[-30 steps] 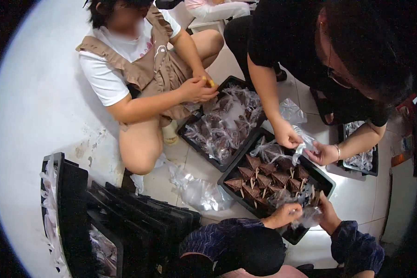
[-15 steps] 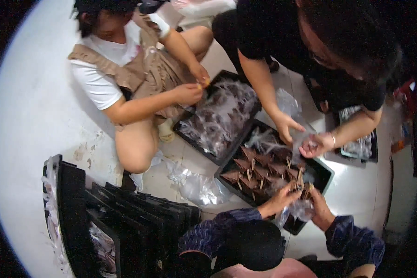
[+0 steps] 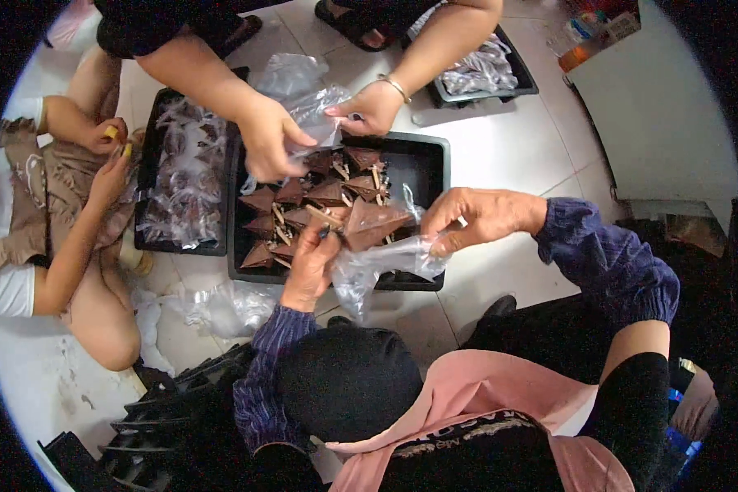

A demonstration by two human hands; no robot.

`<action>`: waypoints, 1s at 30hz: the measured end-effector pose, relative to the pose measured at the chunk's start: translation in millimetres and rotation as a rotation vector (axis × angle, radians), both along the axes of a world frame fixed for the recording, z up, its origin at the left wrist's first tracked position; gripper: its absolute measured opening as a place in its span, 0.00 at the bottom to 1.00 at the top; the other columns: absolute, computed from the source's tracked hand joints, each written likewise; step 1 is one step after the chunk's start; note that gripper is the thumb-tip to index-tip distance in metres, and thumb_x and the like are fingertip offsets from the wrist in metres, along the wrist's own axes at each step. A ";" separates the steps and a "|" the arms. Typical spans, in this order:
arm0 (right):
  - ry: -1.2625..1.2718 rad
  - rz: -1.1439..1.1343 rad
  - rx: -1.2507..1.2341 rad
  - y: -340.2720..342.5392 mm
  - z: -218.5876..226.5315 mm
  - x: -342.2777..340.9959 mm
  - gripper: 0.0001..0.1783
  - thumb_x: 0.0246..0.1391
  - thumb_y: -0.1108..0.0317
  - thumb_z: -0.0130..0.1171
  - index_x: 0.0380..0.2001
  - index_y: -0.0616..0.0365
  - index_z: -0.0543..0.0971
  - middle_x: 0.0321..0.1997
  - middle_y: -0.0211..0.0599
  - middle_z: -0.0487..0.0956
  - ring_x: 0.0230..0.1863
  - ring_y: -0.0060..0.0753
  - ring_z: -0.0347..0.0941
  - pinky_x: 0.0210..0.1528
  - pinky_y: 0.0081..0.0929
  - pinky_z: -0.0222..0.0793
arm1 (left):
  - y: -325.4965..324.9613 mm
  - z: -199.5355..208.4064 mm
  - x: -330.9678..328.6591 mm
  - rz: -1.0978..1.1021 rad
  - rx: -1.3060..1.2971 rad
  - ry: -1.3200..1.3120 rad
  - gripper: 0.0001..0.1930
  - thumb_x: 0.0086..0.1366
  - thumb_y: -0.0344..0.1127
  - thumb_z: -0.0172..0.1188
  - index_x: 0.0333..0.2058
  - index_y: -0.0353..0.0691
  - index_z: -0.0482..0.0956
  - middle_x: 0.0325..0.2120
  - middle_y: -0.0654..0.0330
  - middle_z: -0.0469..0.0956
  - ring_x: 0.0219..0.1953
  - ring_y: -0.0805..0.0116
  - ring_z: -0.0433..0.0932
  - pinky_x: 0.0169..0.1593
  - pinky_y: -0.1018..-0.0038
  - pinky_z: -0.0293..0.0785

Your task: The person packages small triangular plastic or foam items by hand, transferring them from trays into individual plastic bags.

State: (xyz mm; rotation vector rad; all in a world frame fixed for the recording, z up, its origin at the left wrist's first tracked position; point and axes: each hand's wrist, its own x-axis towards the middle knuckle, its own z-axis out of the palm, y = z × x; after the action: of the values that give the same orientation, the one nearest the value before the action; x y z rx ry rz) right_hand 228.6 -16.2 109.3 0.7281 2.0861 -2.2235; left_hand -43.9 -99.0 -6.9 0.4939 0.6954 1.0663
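Above the black tray, seen from my head, my left hand is clamped at the stick end of a brown cone. My right hand pinches a clear bag beside it; whether the bag encloses the cone, I cannot tell.

My 2 arms reach out in front of me. My left hand points away from me, and its thumb and fingers pinch tight. My left wrist looks almost straight. My right hand comes in from the side with its back up. Its thumb and fingers pinch at the tips too. My right elbow bends and sticks out wide. My 2 hands are near each other, not touching.
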 end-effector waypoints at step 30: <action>-0.176 0.337 1.399 2.0 -27.5 81.1 0.03 0.43 0.67 0.56 0.20 0.51 0.76 0.28 0.27 0.73 0.41 0.30 0.68 0.51 0.32 0.62 | 47.4 116.6 71.6 -0.887 1.259 1.608 0.09 0.54 0.31 0.62 0.31 0.38 0.72 0.27 0.52 0.71 0.30 0.49 0.76 0.30 0.59 0.71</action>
State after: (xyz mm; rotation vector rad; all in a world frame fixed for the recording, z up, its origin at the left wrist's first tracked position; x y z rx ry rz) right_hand 309.7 -14.3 81.8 0.4065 3.0696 -0.2669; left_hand 27.7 -51.6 109.8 2.6022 0.8773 -0.1250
